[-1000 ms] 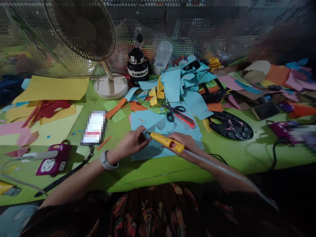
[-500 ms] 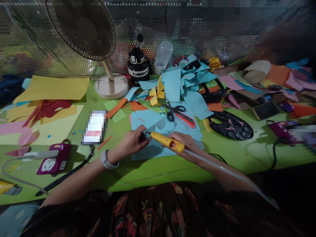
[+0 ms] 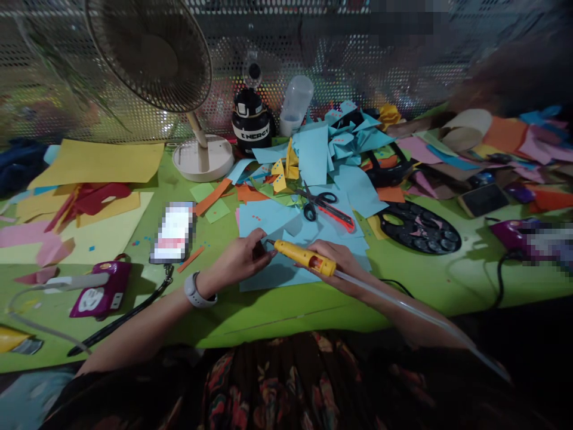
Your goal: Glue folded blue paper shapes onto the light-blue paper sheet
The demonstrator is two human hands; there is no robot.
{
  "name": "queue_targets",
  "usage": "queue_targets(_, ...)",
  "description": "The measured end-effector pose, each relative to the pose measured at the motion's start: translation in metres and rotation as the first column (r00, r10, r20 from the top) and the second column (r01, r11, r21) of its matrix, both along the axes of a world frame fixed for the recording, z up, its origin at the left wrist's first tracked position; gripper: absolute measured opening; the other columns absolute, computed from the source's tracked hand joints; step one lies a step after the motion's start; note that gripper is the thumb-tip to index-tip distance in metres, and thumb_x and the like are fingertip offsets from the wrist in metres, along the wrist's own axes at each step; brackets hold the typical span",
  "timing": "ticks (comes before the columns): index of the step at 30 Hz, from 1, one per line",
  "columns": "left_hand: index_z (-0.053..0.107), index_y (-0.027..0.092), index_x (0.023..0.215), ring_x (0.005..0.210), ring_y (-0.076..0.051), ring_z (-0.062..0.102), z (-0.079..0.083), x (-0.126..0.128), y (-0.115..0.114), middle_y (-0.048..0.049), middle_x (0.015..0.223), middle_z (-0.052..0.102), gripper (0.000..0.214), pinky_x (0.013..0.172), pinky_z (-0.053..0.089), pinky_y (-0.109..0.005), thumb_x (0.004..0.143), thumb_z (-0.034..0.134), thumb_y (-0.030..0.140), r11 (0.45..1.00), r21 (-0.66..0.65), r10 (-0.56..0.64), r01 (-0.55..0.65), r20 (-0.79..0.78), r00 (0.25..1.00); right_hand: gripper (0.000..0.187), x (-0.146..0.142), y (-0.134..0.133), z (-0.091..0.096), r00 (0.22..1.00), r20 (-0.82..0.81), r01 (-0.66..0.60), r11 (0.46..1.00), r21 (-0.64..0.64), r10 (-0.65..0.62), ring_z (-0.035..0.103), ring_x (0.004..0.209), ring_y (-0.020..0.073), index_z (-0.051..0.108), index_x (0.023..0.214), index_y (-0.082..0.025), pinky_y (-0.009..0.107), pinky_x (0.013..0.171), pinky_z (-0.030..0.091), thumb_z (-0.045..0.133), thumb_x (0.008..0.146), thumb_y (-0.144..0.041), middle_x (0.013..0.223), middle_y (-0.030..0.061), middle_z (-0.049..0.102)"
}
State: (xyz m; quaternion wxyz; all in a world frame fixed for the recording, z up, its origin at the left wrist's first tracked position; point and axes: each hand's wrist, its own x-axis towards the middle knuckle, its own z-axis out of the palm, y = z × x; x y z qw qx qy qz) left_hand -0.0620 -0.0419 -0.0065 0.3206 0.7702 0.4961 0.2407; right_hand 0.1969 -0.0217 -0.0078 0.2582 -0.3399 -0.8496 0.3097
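Note:
My right hand [image 3: 336,260] grips a yellow glue gun [image 3: 304,257] with a long clear glue stick [image 3: 403,307] trailing back toward me. Its nozzle points left at a small piece pinched in the fingers of my left hand [image 3: 239,258], which wears a white watch [image 3: 193,291] on the wrist. Both hands hover over light blue paper sheets [image 3: 286,230] on the green table [image 3: 286,310]. The pinched piece is mostly hidden by the fingers.
Black-and-red scissors [image 3: 324,206] lie just beyond the hands. A table fan [image 3: 154,60], a black bottle [image 3: 251,122] and a clear cup [image 3: 295,101] stand at the back. A phone [image 3: 173,232] and purple device [image 3: 101,292] lie left; a black palette [image 3: 418,227] and paper scraps right.

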Motion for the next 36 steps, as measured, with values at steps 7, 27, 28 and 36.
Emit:
queue_targets(7, 0.043, 0.019, 0.101, 0.052, -0.012, 0.06, 0.0021, -0.0003, -0.001, 0.0021, 0.063, 0.064, 0.023, 0.051, 0.04, -0.023, 0.092, 0.053, 0.038, 1.0, -0.024, -0.005, 0.005, -0.001, 1.0, 0.013, 0.0017, 0.0006, -0.0062, 0.999, 0.03, 0.036, 0.999, -0.04, -0.035, 0.06, 0.07, 0.0169, 0.06, 0.091, -0.022, 0.029, 0.062, 0.041, 0.059, 0.088, -0.035, 0.079, 0.004, 0.066)
queue_targets(27, 0.041, 0.02, 0.1, 0.052, -0.013, 0.061, -0.0011, 0.0001, 0.0006, 0.0021, 0.063, 0.065, 0.022, 0.051, 0.043, -0.024, 0.093, 0.053, 0.038, 1.0, -0.003, -0.018, 0.018, 0.016, 1.0, 0.011, 0.0023, 0.0007, 0.0022, 0.999, 0.005, -0.051, 0.999, -0.007, 0.051, 0.055, 0.066, 0.0141, 0.055, 0.091, -0.02, 0.027, 0.06, 0.037, 0.055, 0.091, -0.032, 0.079, 0.0028, 0.063)
queue_targets(28, 0.041, 0.02, 0.1, 0.052, -0.013, 0.061, -0.0011, -0.0001, 0.0005, 0.0022, 0.063, 0.065, 0.023, 0.051, 0.043, -0.024, 0.093, 0.053, 0.038, 1.0, -0.005, -0.017, 0.017, 0.016, 1.0, 0.012, 0.0025, 0.0006, 0.0024, 0.999, 0.007, -0.052, 0.999, -0.012, 0.052, 0.055, 0.066, 0.0141, 0.055, 0.091, -0.02, 0.027, 0.06, 0.037, 0.055, 0.091, -0.032, 0.079, 0.0027, 0.063)
queue_targets(36, 0.041, 0.02, 0.1, 0.052, -0.013, 0.061, -0.0035, -0.001, 0.0016, 0.0026, 0.063, 0.065, 0.023, 0.051, 0.042, -0.024, 0.093, 0.053, 0.038, 1.0, -0.016, -0.014, 0.014, 0.009, 1.0, 0.008, 0.0042, 0.0017, -0.0029, 0.999, 0.025, -0.041, 0.999, 0.011, 0.041, 0.057, 0.069, 0.0143, 0.056, 0.092, -0.021, 0.026, 0.062, 0.039, 0.057, 0.089, -0.028, 0.081, 0.0023, 0.064)
